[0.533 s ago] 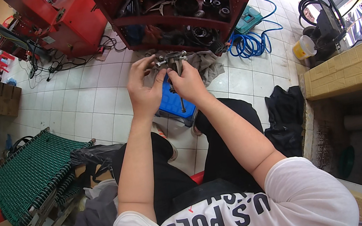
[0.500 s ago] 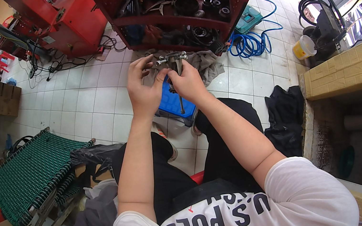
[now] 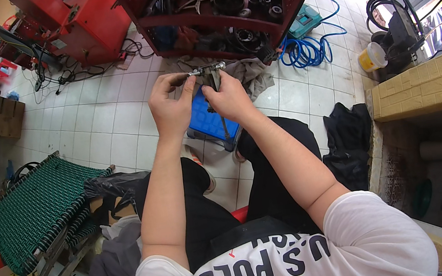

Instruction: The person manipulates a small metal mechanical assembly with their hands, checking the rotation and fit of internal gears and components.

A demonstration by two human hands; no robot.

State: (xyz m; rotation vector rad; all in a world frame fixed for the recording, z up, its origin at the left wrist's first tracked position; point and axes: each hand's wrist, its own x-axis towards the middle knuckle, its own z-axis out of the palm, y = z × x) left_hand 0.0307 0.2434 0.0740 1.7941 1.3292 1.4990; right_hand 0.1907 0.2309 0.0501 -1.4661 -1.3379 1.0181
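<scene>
My right hand (image 3: 231, 99) is closed around a small greasy metal part (image 3: 213, 71) with a crossbar on top and shiny bolt-like ends. A thin dark stem hangs from the part below my fingers. My left hand (image 3: 170, 107) pinches the crossbar's left end between thumb and fingers. The part's exact kind is too small to make out. Below my hands stands a blue plastic box or stool (image 3: 200, 115) between my feet. A crumpled grey cloth (image 3: 258, 79) lies on the floor just beyond.
A red tool cart (image 3: 205, 15) loaded with parts stands ahead, beside a red machine (image 3: 95, 27) with trailing cables. Coiled blue hose (image 3: 306, 52) lies at its right. Left is a green woven folding bed (image 3: 44, 210); right, black cloth (image 3: 347, 136) and a yellowish ledge (image 3: 427, 81).
My left hand has shifted slightly left; its thumb has moved off the part's middle and meets the fingers at the crossbar's left end. My right hand keeps its hold.
</scene>
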